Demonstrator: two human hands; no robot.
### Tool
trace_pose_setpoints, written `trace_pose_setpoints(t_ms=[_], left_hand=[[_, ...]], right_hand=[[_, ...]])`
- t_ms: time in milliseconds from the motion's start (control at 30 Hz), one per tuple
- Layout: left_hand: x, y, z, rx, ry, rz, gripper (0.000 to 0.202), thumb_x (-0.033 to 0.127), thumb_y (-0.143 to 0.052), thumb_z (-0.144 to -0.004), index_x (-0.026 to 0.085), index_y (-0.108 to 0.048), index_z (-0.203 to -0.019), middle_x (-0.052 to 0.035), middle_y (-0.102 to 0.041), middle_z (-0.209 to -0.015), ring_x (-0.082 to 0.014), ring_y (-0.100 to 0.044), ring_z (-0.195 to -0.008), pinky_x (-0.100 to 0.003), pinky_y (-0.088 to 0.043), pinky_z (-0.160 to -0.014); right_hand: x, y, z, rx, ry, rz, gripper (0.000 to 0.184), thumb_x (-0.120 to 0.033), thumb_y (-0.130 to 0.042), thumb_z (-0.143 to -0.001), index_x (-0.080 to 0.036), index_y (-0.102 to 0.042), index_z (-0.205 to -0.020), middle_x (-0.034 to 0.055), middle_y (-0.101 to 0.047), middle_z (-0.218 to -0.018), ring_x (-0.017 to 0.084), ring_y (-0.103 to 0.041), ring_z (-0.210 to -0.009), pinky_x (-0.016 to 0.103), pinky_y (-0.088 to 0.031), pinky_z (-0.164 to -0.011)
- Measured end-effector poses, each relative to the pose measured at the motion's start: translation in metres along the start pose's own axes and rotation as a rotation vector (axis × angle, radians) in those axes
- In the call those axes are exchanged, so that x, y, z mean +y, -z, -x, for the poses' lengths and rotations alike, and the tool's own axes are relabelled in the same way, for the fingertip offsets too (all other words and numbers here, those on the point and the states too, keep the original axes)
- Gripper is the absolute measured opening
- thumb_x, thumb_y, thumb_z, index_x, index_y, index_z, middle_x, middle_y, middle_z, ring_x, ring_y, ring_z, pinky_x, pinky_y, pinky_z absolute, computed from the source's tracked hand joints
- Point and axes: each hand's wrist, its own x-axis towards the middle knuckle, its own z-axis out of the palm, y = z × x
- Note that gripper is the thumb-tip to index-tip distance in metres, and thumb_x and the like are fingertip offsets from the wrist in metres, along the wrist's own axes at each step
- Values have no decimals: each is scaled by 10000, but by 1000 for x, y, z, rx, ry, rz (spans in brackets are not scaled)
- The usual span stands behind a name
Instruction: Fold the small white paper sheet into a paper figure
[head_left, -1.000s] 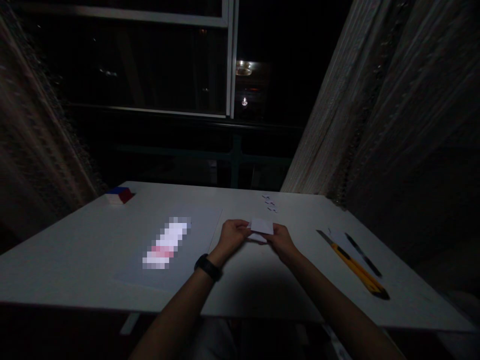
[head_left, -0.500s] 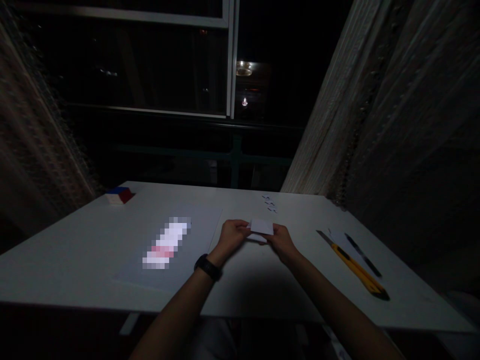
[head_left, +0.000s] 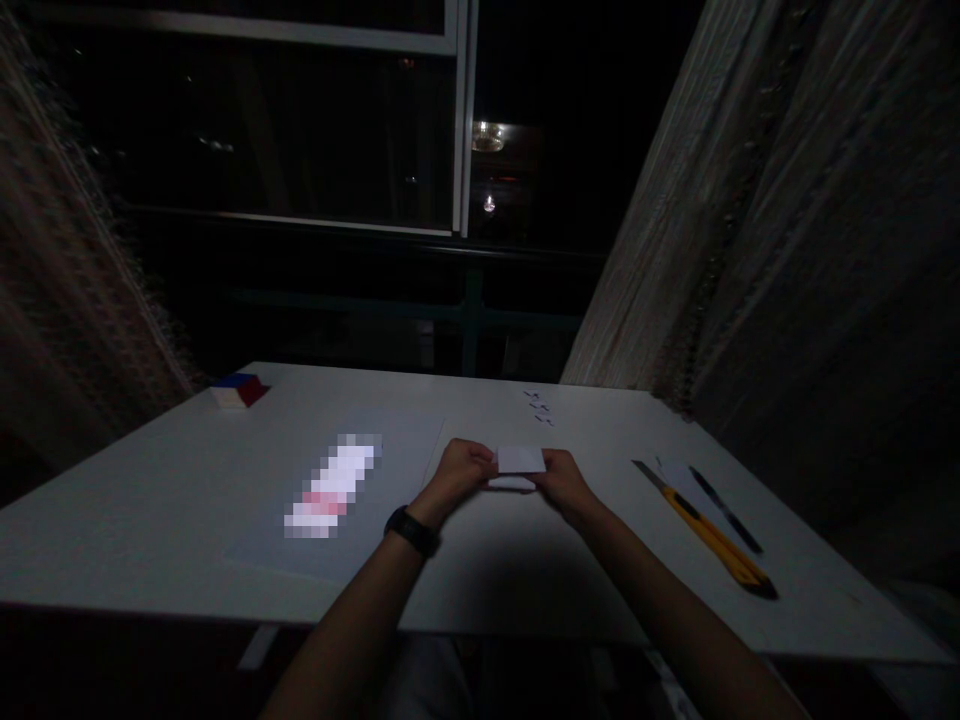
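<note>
A small folded piece of white paper (head_left: pixel 520 460) is held between my two hands above the middle of the table. Its upper flap stands over a lower layer, with a gap between them. My left hand (head_left: pixel 463 470) pinches its left edge, and a dark watch sits on that wrist. On the opposite edge, my right hand (head_left: pixel 564 482) grips with closed fingers. The fingertips behind the paper are partly hidden. Beyond the hands, several small dark-marked pieces (head_left: pixel 538 408) lie in a short row, too small to make out.
A yellow utility knife (head_left: pixel 709 535), blade out, lies right of my hands beside a dark pen (head_left: pixel 726 510). To the left, a blurred-out bright screen (head_left: pixel 334 485) rests on a large pale sheet (head_left: pixel 405 500). A coloured block (head_left: pixel 238 390) stands at the far left of the white table (head_left: pixel 150 520).
The folded paper has shifted slightly left and been turned a little, its edge now more level. The gap beneath its upper flap shows more clearly. Both hands keep their hold.
</note>
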Motion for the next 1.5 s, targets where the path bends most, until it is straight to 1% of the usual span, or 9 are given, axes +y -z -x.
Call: trace_pose_setpoints(t_ms=[100, 300, 467, 700, 900, 1000, 1167, 1367, 1500], left_hand=[[0, -1, 0, 6, 3, 20, 109, 172, -668, -506, 102, -627, -579, 12, -555, -480, -84, -474, -442, -188, -336, -431], [5, -2, 3, -23, 4, 155, 211, 205, -710, -513, 78, -663, -674, -30, -609, -571, -104, -529, -501, -206, -401, -484], [8, -3, 7, 6, 1, 161, 187, 171, -693, -523, 75, -672, -682, -38, -621, -583, -109, -540, -514, -208, -410, -492], [7, -2, 5, 12, -4, 158, 200, 139, -699, -507, 70, -677, -694, -38, -619, -573, -105, -537, -510, -205, -400, -489], [5, -3, 5, 7, -7, 183, 164, 167, -683, -548, 71, -665, -680, -43, -621, -578, -115, -552, -513, -220, -427, -504], [6, -4, 5, 5, -5, 196, 153, 158, -678, -550, 77, -660, -679, -35, -620, -573, -116, -558, -513, -224, -440, -513], [9, -4, 8, 12, 15, 205, 134, 131, -667, -542, 80, -649, -664, -26, -618, -565, -108, -556, -500, -213, -436, -502], [8, -4, 8, 3, 27, 235, 127, 122, -660, -535, 86, -631, -653, -28, -615, -560, -117, -564, -499, -232, -457, -515], [6, -2, 5, -33, 22, 186, 105, 141, -652, -539, 88, -636, -628, -26, -603, -544, -115, -553, -495, -223, -442, -495]], right_hand=[[-1, 1, 0, 9, -5, 1, 285, -313, -725, -497, -116, -700, -700, 27, -660, -574, 193, -610, -539, 288, -471, -512], [-1, 2, -2, 53, 20, -6, 279, -306, -721, -507, -112, -701, -706, 33, -661, -565, 178, -600, -508, 273, -460, -494], [0, 1, -3, 43, -2, -44, 265, -309, -721, -503, -118, -699, -686, 33, -663, -572, 166, -589, -488, 261, -457, -468], [0, 2, -2, 43, 6, -56, 282, -300, -732, -483, -116, -700, -696, 41, -675, -605, 174, -602, -521, 265, -471, -477], [3, 3, -4, 37, 5, -62, 294, -285, -730, -490, -113, -706, -728, 41, -672, -599, 172, -601, -513, 268, -479, -471], [5, 3, -5, 26, 7, -80, 310, -283, -722, -496, -110, -705, -753, 47, -678, -626, 173, -609, -534, 267, -486, -473], [5, 3, -4, 28, 14, -62, 280, -280, -702, -513, -112, -702, -737, 37, -672, -604, 169, -605, -516, 266, -488, -469], [0, 2, -2, 38, 20, -42, 269, -285, -711, -498, -123, -702, -714, 28, -672, -592, 177, -610, -526, 277, -488, -495], [-4, 2, 0, 44, 52, 9, 270, -300, -713, -503, -127, -703, -711, 41, -687, -627, 203, -633, -597, 315, -502, -583]])
